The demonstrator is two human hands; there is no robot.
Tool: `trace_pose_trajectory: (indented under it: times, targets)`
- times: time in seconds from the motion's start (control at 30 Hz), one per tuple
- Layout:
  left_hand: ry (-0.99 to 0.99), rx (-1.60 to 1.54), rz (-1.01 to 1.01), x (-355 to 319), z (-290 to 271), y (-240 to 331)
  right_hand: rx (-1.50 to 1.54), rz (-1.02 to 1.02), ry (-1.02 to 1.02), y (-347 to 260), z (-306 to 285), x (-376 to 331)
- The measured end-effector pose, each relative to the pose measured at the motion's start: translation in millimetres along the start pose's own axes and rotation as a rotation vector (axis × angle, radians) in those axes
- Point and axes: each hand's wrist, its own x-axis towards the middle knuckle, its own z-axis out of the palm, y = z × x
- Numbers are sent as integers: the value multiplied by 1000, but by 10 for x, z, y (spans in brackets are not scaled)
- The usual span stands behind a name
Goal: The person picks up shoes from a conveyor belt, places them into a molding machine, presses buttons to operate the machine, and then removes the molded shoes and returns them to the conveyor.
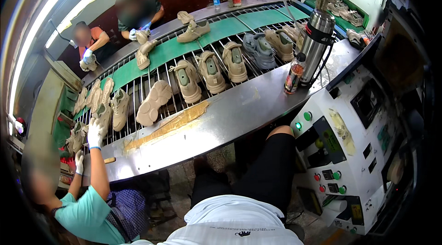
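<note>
Neither of my hands shows; only my shirt (237, 217) and dark-trousered legs (262, 171) appear at the lower edge. In front of me, beige sneakers stand along a conveyor of metal rods (159, 68). Among the nearest are one sneaker (185, 81), another beside it (211, 72) and a third (235, 62). To their left an outsole (154, 103) faces up. A grey-blue shoe (259, 51) sits farther right. Down the conveyor's middle runs a green belt (225, 26), carrying a beige shoe (193, 32).
A steel ledge (225, 118) borders the conveyor. On its right stand a steel thermos (317, 38) and a drink bottle (294, 74). A white control panel (331, 162) is at right. At left a co-worker's gloved hand (95, 133) touches a shoe; two people handle shoes across the line.
</note>
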Motion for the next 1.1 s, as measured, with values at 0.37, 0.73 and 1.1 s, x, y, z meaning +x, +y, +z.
trace_pose_trajectory:
  times: [0.37, 0.73, 1.1]
  targets:
    - [12, -468, -589, -1652, 786, 422, 10, 28, 0, 26, 11, -118]
    - [-13, -566, -762, -2130, 1180, 842, -18, 16, -23, 259, 7, -23]
    - [53, -369, -638, -1566, 1547, 141, -581, -187, -13, -879, -419, 137]
